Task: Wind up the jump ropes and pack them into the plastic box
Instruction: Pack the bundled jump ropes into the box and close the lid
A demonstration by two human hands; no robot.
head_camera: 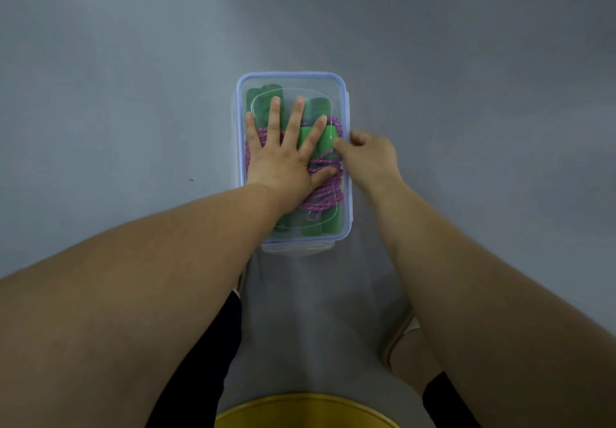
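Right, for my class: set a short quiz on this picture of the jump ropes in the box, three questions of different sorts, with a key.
1. True or false: the left hand lies flat, fingers spread, on the lid.
2. The rope inside the plastic box is: A yellow; B pink-purple; C white.
3. Fill in: the right hand is at the box's ____ side as the picture shows it.

Key: 1 true; 2 B; 3 right.
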